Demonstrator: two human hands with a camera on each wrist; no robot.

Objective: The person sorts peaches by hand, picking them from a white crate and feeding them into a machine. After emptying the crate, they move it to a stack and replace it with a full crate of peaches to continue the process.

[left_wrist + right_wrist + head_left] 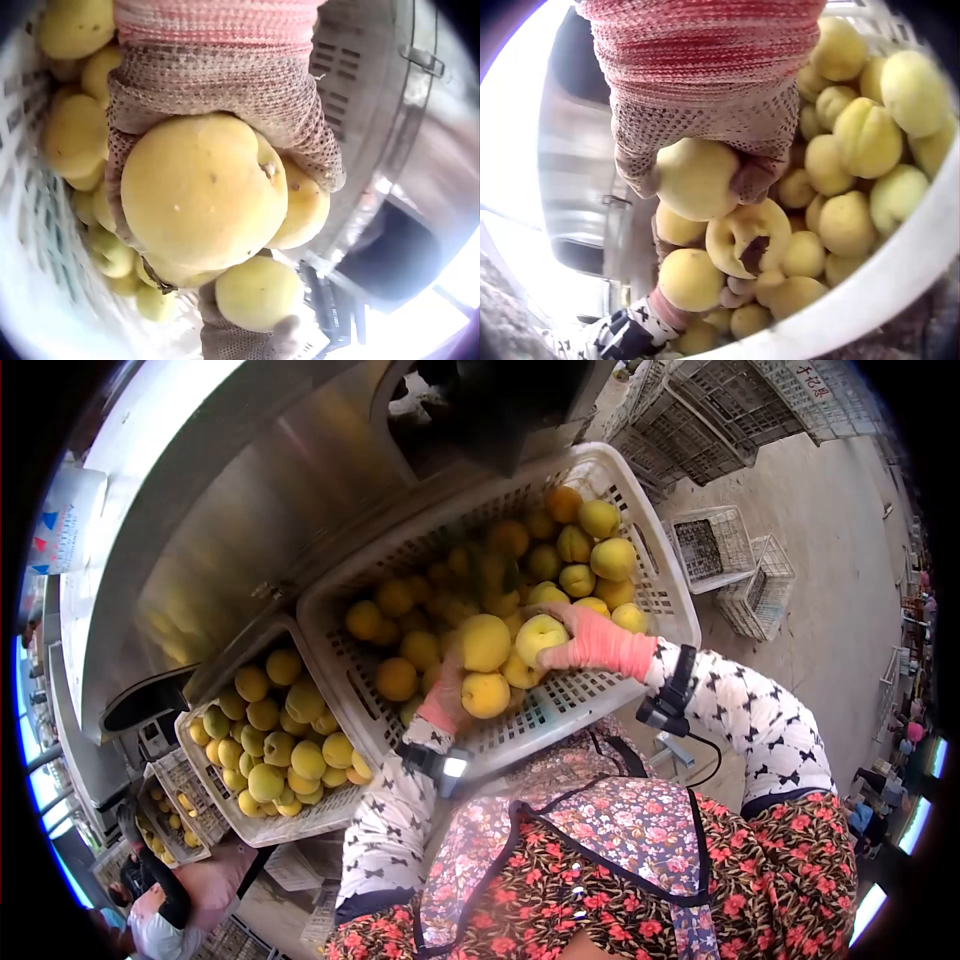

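Observation:
A white perforated plastic crate (683, 618) full of yellow peaches lies in front of me. Over its near side my gloved left hand (442, 698) holds a cluster of peaches, including a large one (202, 191) facing the left wrist camera. My right hand (600, 641), in a pink-cuffed knit glove, grips a single pale yellow peach (697, 180) between thumb and fingers. Just below that fruit in the right wrist view, a peach with a dark brown hollow (771, 219) sits among those at the left hand. The left palm is hidden behind its fruit.
To the left stands a second crate (188, 732) of peaches, with smaller fruit crates beyond. A curved metal machine panel (210, 520) rises behind the main crate. Stacked crates (700, 420) and a loose crate (752, 570) are at right. Another person (190, 905) is at lower left.

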